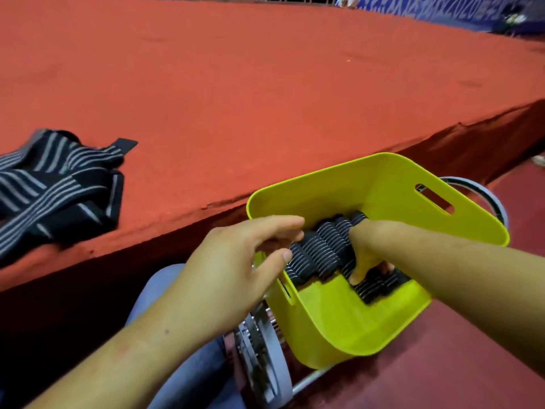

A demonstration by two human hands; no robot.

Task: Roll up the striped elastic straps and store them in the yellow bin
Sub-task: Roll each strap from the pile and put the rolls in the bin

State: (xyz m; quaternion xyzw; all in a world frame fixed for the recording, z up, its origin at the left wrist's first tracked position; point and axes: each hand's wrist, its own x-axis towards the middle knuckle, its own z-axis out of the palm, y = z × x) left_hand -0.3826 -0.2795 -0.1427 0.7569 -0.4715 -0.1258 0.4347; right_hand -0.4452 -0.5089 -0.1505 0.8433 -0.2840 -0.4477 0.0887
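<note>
The yellow bin (383,184) sits tilted low in the middle of the view, its open side toward me. Several rolled black-and-grey striped straps (318,249) lie packed in a row inside it. My left hand (236,261) is at the bin's left rim, fingers curved over the edge and thumb close to the nearest roll. My right hand (365,252) reaches down into the bin, and its thumb and fingers curl round a rolled strap (374,287) at the row's right end. A loose pile of unrolled striped straps (59,187) lies on the orange platform at far left.
The orange carpeted platform (236,84) fills the upper view; its front edge runs diagonally just behind the bin. Grey-rimmed metal wheels (265,358) show under the bin, beside my blue-trousered leg (188,379). Dark red floor (442,379) lies at lower right.
</note>
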